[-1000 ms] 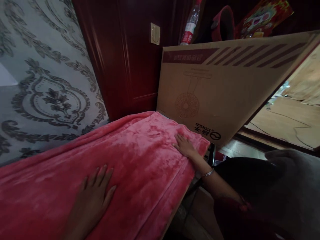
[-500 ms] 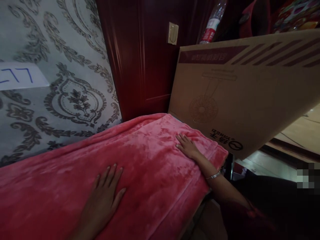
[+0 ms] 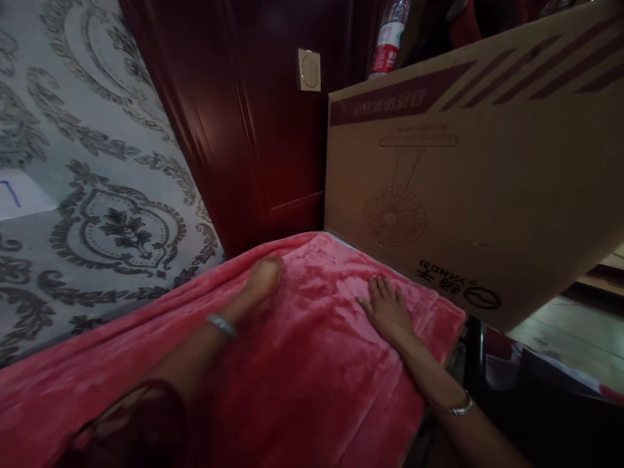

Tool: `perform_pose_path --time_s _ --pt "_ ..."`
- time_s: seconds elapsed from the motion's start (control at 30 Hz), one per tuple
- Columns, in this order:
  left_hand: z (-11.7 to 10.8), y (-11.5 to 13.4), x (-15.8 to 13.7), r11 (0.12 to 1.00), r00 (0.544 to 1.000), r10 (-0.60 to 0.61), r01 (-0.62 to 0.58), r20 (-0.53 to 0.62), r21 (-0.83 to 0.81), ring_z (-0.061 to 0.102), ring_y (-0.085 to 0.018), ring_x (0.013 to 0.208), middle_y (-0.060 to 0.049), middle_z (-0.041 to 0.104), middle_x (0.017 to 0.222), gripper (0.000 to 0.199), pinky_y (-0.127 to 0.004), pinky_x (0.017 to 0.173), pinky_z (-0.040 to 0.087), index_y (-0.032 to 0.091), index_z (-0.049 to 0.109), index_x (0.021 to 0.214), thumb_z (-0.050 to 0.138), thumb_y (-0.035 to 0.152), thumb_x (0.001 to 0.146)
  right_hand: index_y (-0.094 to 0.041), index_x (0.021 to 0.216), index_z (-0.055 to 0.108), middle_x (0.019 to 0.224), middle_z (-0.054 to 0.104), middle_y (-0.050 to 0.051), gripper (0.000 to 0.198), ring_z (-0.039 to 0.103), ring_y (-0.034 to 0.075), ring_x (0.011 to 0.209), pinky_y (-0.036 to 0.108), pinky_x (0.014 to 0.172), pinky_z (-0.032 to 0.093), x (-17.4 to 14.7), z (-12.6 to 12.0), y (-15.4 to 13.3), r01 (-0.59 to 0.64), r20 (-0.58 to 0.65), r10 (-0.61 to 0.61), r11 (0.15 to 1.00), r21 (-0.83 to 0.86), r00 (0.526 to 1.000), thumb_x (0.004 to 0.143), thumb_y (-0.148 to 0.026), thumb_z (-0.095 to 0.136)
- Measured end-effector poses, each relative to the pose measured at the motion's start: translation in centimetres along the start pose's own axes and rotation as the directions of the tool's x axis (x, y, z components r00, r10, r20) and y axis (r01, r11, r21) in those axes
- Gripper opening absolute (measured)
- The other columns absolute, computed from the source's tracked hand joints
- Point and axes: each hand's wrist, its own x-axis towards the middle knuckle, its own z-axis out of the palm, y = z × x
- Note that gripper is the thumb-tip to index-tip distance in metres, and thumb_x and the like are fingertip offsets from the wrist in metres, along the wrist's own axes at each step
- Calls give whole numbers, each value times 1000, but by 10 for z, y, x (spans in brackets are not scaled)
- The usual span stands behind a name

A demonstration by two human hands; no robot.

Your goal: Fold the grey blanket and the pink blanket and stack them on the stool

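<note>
Two bare hands rest on a pink plush blanket (image 3: 302,370), bordered by patterned wallpaper (image 3: 121,227) at left and a cardboard box (image 3: 468,195) beyond its far edge; bare cloth lies between them. The right hand (image 3: 387,309) lies flat, thumb apart. The left hand's (image 3: 264,274) fingers are hidden; whether they grip is unclear. A bottle (image 3: 389,42) is cut off above.

A large cardboard box (image 3: 531,175), its YANGZI print upside down, stands beside a glossy dark red panel (image 3: 219,91) bearing a square plate (image 3: 309,70). Behind the box's top edge rises a red-and-white-labelled plastic bottle (image 3: 389,45). Blue-marked paper (image 3: 26,198) overlaps floral-patterned wallpaper (image 3: 119,224).
</note>
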Motion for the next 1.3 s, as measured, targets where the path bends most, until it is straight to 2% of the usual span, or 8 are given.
perform_pose_path --time_s 0.17,0.4,0.6,0.77,1.0,1.1,1.2,1.3 --pt "38 27 81 993 994 -98 95 42 68 66 -25 115 -21 71 119 44 -30 95 45 4 70 111 37 32 106 -6 156 40 164 32 21 69 23 33 154 57 122 20 -1 0 0 -15 2 15 1000 26 1000 103 -51 34" --pt "77 47 129 991 994 -106 101 42 92 56 -32 132 -22 66 131 38 -35 111 39 8 73 113 48 34 101 -9 156 41 164 32 20 71 22 33 154 57 124 16 -2 4 1 -20 -16 21 998 55 1000 103 -56 35" --pt "77 37 150 974 976 -217 217 -6 70 64 -32 120 -23 69 127 49 -40 100 47 10 66 129 27 28 104 -12 159 36 168 22 17 72 13 35 157 60 123 16 -2 10 3 -47 -67 54 993 110 996 101 -55 38" --pt "79 27 155 962 960 -273 271 58 45 65 -32 122 -22 70 127 43 -39 100 48 12 71 123 38 31 101 -15 160 36 168 24 17 72 14 36 156 61 123 16 -2 13 3 -68 -67 76 990 123 995 100 -55 39" --pt "72 35 160 972 969 -235 236 78 -7 62 -31 127 -21 67 135 55 -35 100 47 9 64 131 46 51 99 -14 159 39 166 27 18 70 17 37 156 61 123 16 -2 7 1 -64 -27 68 990 125 997 100 -53 41" --pt "81 42 162 975 973 -219 221 72 -23 61 -29 128 -21 67 135 48 -33 101 46 11 62 133 52 43 98 -15 159 38 167 27 16 71 17 37 156 60 123 17 -2 3 0 -68 -13 70 991 116 997 100 -54 42" --pt "92 45 163 970 969 -237 240 64 -42 64 -29 125 -23 68 130 43 -36 101 46 10 59 136 41 30 102 -16 161 36 168 23 15 70 14 36 156 60 124 16 -1 -1 -2 -82 18 81 992 100 997 101 -53 42" --pt "92 42 168 967 968 -237 243 88 -77 64 -30 123 -25 67 132 44 -37 99 47 8 60 134 39 30 102 -16 161 34 169 21 15 69 13 35 157 58 124 15 -2 -5 -4 -96 54 92 993 71 994 102 -51 42"
